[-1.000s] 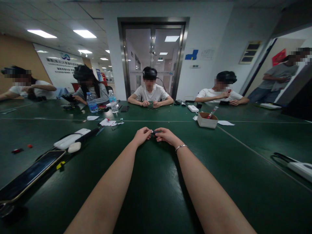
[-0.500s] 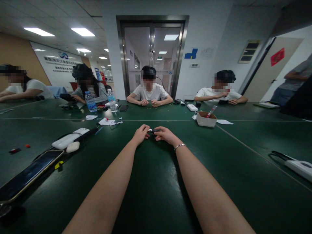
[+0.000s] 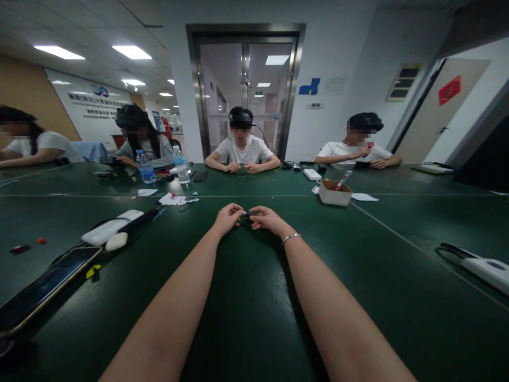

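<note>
Both my hands meet over the green table (image 3: 246,276) near the middle of the view. A small dark object with a light, metallic-looking end (image 3: 247,214) spans the gap between them. My left hand (image 3: 228,219) pinches its light end with thumb and fingertips. The dark end sits in the bent fingers of my right hand (image 3: 269,219), which has a silver bracelet (image 3: 292,239) at the wrist. What exactly the object is, I cannot make out.
At left lie a phone (image 3: 50,284), a white device (image 3: 113,225) and a white oval case (image 3: 116,242). Farther off are bottles (image 3: 146,168), papers (image 3: 173,199) and a small box (image 3: 334,193). Another white device (image 3: 487,270) lies right. Several people sit across the table.
The whole view has shifted slightly. Less of the object's light end shows between my hands, which keep their hold. The standing person at the far right has left the view.
</note>
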{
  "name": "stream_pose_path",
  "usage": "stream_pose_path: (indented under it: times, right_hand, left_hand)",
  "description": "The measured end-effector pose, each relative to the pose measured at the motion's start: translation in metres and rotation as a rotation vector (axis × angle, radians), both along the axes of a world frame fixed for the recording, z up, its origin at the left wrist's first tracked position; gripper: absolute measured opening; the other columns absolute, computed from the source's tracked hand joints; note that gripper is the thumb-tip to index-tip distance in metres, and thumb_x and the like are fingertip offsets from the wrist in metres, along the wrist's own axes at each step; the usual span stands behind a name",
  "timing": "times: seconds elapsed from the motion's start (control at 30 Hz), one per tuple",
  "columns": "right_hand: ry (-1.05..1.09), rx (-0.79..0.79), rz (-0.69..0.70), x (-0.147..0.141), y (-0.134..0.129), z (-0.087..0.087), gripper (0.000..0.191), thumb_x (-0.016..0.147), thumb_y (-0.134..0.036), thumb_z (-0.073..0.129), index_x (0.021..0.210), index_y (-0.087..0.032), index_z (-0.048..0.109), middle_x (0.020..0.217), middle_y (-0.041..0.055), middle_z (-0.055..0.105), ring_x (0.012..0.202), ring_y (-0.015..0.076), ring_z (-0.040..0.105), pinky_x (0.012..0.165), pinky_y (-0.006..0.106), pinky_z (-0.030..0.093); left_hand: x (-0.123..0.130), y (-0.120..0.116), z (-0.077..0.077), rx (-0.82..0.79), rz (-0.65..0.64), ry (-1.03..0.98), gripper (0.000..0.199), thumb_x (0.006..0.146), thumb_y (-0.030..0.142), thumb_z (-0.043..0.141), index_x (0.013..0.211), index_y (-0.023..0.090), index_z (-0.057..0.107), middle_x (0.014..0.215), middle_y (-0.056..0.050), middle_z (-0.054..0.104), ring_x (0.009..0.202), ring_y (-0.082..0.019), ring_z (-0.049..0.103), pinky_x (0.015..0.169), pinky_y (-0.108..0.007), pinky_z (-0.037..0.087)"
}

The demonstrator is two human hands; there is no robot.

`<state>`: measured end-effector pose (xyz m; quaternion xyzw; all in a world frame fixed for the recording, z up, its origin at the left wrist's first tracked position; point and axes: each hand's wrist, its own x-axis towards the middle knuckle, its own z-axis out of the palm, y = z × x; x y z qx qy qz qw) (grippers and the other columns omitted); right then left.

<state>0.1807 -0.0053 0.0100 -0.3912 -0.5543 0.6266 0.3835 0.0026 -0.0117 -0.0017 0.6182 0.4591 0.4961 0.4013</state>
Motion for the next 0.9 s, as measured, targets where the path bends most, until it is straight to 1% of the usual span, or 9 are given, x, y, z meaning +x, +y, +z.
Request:
stream_pose_path:
  times: [0.13,0.23,0.43,0.53,0.6,0.67,0.77,0.83,0.9]
  right_hand:
    - [-0.017,0.018,-0.004,-0.001,0.000,0.000,0.022,0.082,0.005,0.054,0.097,-0.011,0.051,0.069,0.0021,0.062,0.049,0.0093,0.060,0.050,0.018,0.055]
    - [-0.065,0.042,-0.002,-0.003,-0.001,0.000,0.023,0.082,0.004,0.054,0.097,-0.012,0.049,0.066,0.0006,0.061,0.048,0.0097,0.060,0.049,0.018,0.055]
    - [-0.282,0.167,-0.041,-0.014,-0.001,0.001,0.024,0.084,0.002,0.052,0.099,-0.016,0.046,0.060,-0.0046,0.057,0.039,0.0094,0.056,0.036,0.015,0.047]
    - [-0.432,0.258,-0.075,-0.021,-0.002,0.002,0.021,0.080,0.000,0.059,0.093,-0.015,0.053,0.054,-0.0046,0.056,0.035,0.0085,0.053,0.031,0.013,0.041]
    - [-0.503,0.284,-0.099,-0.027,-0.003,0.003,0.020,0.076,0.000,0.064,0.090,-0.013,0.057,0.047,-0.0048,0.053,0.033,0.0085,0.051,0.029,0.012,0.037]
    - [-0.456,0.285,-0.106,-0.033,-0.003,0.002,0.019,0.075,0.000,0.065,0.088,-0.012,0.058,0.044,-0.0041,0.053,0.034,0.0088,0.052,0.029,0.011,0.038]
    - [-0.247,0.234,-0.105,-0.040,-0.005,0.000,0.011,0.077,-0.003,0.065,0.078,-0.011,0.056,0.050,-0.0009,0.058,0.041,0.0090,0.056,0.036,0.012,0.045]
    - [-0.154,0.185,-0.115,-0.040,-0.008,-0.002,0.014,0.076,-0.005,0.066,0.071,-0.011,0.054,0.052,-0.0001,0.058,0.044,0.0099,0.059,0.040,0.013,0.048]
    - [-0.109,0.156,-0.108,-0.035,-0.011,-0.003,0.015,0.074,-0.007,0.069,0.070,-0.011,0.055,0.054,0.0003,0.058,0.046,0.0107,0.059,0.042,0.015,0.049]
  left_hand:
    - [0.000,0.002,-0.002,-0.013,0.004,-0.011,0.027,0.073,0.038,0.063,0.082,0.014,0.058,0.070,-0.003,0.055,0.060,-0.011,0.054,0.047,-0.020,0.048]
    - [-0.001,0.002,-0.003,-0.011,-0.003,-0.020,0.030,0.072,0.043,0.063,0.080,0.014,0.056,0.069,-0.002,0.055,0.058,-0.011,0.054,0.047,-0.020,0.047]
    - [-0.001,0.003,-0.001,-0.006,-0.012,-0.039,0.035,0.070,0.048,0.064,0.075,0.015,0.052,0.069,-0.002,0.056,0.059,-0.011,0.054,0.048,-0.021,0.047]
    - [-0.001,0.003,0.000,-0.014,0.003,-0.032,0.038,0.068,0.050,0.065,0.073,0.015,0.051,0.067,-0.001,0.056,0.055,-0.010,0.052,0.047,-0.020,0.045]
    - [-0.001,0.002,-0.001,-0.004,-0.010,-0.014,0.040,0.066,0.052,0.066,0.072,0.015,0.051,0.064,0.000,0.055,0.052,-0.009,0.050,0.046,-0.020,0.043]
    - [-0.002,0.002,-0.003,0.012,-0.041,-0.005,0.041,0.065,0.053,0.066,0.072,0.016,0.050,0.062,0.001,0.055,0.049,-0.008,0.049,0.046,-0.019,0.042]
    - [-0.002,0.000,-0.002,0.018,-0.063,0.030,0.040,0.068,0.054,0.063,0.072,0.017,0.048,0.060,0.002,0.053,0.049,-0.009,0.049,0.047,-0.019,0.041]
    - [0.001,-0.005,0.009,0.002,-0.046,0.160,0.038,0.078,0.055,0.050,0.075,0.017,0.048,0.063,0.000,0.054,0.052,-0.011,0.052,0.049,-0.021,0.043]
    - [0.006,-0.018,0.032,0.036,-0.038,0.438,0.037,0.083,0.053,0.040,0.080,0.018,0.052,0.074,-0.003,0.058,0.062,-0.015,0.057,0.056,-0.025,0.046]
